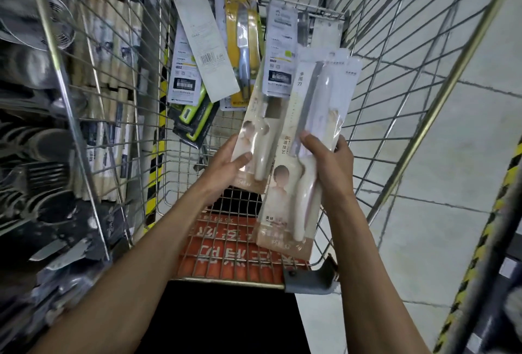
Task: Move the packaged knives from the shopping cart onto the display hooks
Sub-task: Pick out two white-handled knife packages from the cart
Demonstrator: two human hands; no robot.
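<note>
I look down into a wire shopping cart (389, 51). My left hand (226, 161) grips a beige packaged knife (258, 130) by its lower part, thumb across the front. My right hand (327, 159) holds a stack of similar beige and pink packaged knives (299, 139), thumb on the front, fingers behind. Both packs are lifted above the cart's bottom and lie side by side. Further in lie several more packs: a yellow packaged knife (243, 46), a white card face down (206, 43), a green-handled knife pack (195, 119) and a grey-white pack (281, 51).
Left of the cart stands shelving with hanging packaged utensils (107, 77) and dark metal cookware (34, 133). An orange child-seat flap (226, 252) forms the cart's near end. Pale floor tiles (440, 156) lie to the right, with a yellow-black striped edge (480, 243).
</note>
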